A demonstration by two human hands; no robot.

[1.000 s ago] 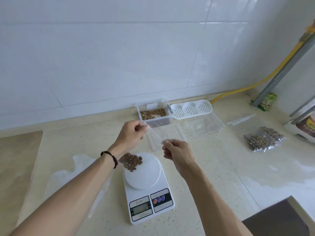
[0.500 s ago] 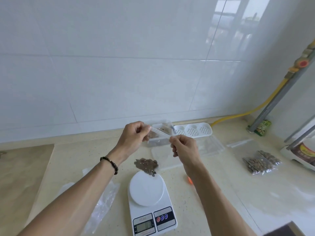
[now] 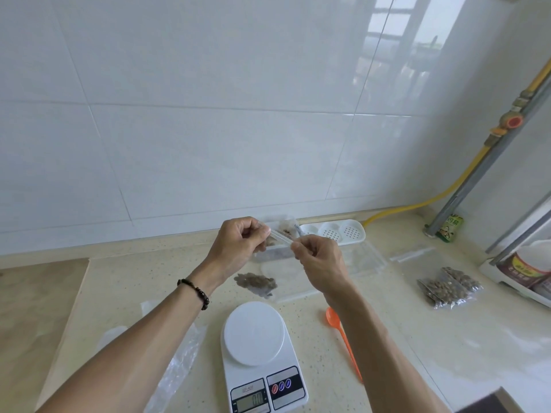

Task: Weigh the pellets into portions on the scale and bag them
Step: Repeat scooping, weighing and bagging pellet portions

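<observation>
- Left hand (image 3: 238, 244) pinched shut on the left end of the bag (image 3: 277, 257) top strip, held up above the tabletop (image 3: 125, 281).
- Right hand (image 3: 320, 259) pinched on the right end of the same strip, thumb and fingers closed on it.
- Bag clear, hanging down between both hands, with a clump of brown pellets (image 3: 255, 283) sagging in the bottom, just behind the scale (image 3: 262, 356) and not touching it.
- Scale white, round plate bare, display reading what looks like 0, though blurry.
- Orange spoon (image 3: 343, 338) flat on the tabletop just right of the scale, bowl end pointing away.
- Clear tub (image 3: 272, 253) behind the hands near the wall, mostly hidden, some brown stuff showing inside.
- White tray (image 3: 334, 232) with three round perforated wells right next to the tub.
- Filled bags (image 3: 450, 287) of pellets lying well off to the right, stacked on each other.
- Empty clear bags (image 3: 366, 257) spread flat between the tray and those filled ones.
- Crumpled plastic (image 3: 179, 362) on the tabletop left of the scale, partly under the left forearm.
- Dark bead bracelet (image 3: 195, 292) on the left wrist.
</observation>
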